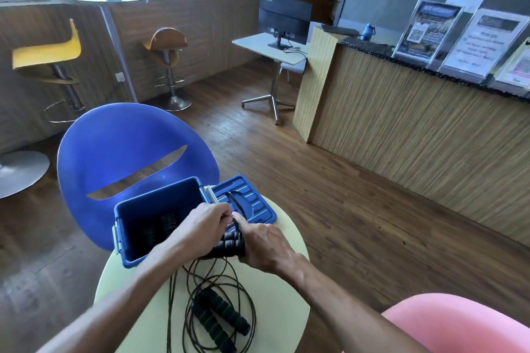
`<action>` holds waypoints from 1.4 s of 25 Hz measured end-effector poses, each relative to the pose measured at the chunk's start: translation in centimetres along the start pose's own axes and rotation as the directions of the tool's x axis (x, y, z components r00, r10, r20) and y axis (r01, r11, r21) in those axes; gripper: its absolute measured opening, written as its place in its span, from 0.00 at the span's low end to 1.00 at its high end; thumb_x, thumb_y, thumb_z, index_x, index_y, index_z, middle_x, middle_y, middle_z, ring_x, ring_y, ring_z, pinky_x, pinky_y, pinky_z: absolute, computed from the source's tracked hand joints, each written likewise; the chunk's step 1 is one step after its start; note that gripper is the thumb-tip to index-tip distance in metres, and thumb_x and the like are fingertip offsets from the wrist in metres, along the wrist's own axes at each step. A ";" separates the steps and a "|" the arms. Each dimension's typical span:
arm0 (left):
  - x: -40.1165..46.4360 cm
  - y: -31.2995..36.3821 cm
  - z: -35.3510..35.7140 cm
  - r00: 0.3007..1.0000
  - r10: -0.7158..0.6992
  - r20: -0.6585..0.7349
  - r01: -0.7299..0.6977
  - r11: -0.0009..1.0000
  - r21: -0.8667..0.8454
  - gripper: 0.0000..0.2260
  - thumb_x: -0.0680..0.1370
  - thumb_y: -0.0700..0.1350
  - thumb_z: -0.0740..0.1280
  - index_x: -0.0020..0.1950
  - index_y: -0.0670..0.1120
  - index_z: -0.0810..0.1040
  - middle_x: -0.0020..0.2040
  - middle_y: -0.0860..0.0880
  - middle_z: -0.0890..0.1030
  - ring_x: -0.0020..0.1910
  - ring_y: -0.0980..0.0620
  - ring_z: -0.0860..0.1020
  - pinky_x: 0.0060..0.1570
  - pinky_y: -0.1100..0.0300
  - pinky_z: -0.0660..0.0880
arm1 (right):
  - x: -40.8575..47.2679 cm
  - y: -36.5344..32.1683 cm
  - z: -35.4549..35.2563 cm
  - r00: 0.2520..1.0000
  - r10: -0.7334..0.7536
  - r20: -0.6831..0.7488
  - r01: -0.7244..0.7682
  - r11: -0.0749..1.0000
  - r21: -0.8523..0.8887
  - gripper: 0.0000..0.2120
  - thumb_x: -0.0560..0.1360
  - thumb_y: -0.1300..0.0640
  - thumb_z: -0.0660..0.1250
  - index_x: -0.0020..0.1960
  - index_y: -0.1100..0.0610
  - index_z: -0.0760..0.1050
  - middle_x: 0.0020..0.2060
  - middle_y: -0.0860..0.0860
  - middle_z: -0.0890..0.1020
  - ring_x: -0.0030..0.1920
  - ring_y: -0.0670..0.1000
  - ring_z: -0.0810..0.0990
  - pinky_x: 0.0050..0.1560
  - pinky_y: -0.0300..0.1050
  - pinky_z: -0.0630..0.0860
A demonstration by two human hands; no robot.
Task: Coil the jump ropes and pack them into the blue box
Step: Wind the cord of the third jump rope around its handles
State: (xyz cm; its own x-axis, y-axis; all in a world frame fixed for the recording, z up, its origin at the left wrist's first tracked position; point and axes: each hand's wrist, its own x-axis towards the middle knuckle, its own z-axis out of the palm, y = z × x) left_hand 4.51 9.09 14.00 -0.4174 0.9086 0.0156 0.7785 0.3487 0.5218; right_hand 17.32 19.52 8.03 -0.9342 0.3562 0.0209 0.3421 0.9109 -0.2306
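Loose black-green foam-handled jump rope (pixel 218 318) waits nearest, uncoiled. Right hand (pixel 265 246) grips black handles (pixel 229 243), left hand (pixel 205 225) pinches cord beside open blue plastic box (pixel 160 209). Risk: coil springs loose if pinch slips.

Glossy plastic blue box (pixel 149 210)

**Jump ropes and the blue box**

The blue box (pixel 160 209) stands open, tilted slightly, with black handles (pixel 160 226) already lying inside. Its lid (pixel 249 203) lies flat just beside it, inner side up. A pair of black handles (pixel 229 243) sits at the box's near corner. A loosely looped jump rope (pixel 220 315) with black-and-green foam handles lies nearer the person.
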 end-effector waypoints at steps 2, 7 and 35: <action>0.2 0.3 -0.3 0.992 0.121 0.044 -0.127 0.977 0.169 0.06 0.77 0.41 0.62 0.41 0.48 0.71 0.38 0.53 0.76 0.38 0.48 0.75 0.36 0.57 0.72 | 0.4 -0.6 -0.3 0.998 0.055 0.010 -0.055 0.998 0.004 0.41 0.74 0.56 0.68 0.80 0.60 0.51 0.47 0.59 0.83 0.46 0.63 0.82 0.43 0.51 0.74; -3.2 1.6 3.1 0.970 0.226 -0.086 -0.174 0.900 0.399 0.19 0.53 0.34 0.77 0.36 0.48 0.74 0.30 0.53 0.76 0.30 0.53 0.77 0.20 0.62 0.70 | 2.1 0.1 -1.5 0.979 0.196 0.048 -0.200 0.974 0.102 0.15 0.75 0.52 0.66 0.60 0.52 0.73 0.45 0.55 0.84 0.47 0.60 0.82 0.42 0.48 0.72; -2.4 0.9 5.7 0.990 -0.130 0.054 0.137 0.804 -0.579 0.16 0.83 0.47 0.57 0.39 0.43 0.75 0.27 0.47 0.80 0.25 0.54 0.72 0.30 0.62 0.71 | 3.7 0.9 -0.9 0.944 0.326 0.045 -0.328 0.943 0.053 0.13 0.73 0.57 0.68 0.56 0.55 0.71 0.49 0.57 0.83 0.50 0.62 0.82 0.43 0.48 0.70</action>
State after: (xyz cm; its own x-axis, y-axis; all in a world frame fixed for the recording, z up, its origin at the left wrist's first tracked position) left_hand 8.93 8.50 9.57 -0.4894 0.8665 -0.0985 0.2973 0.2720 0.9152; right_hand 14.23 21.87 8.73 -0.7754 0.6237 -0.0989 0.6236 0.7316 -0.2756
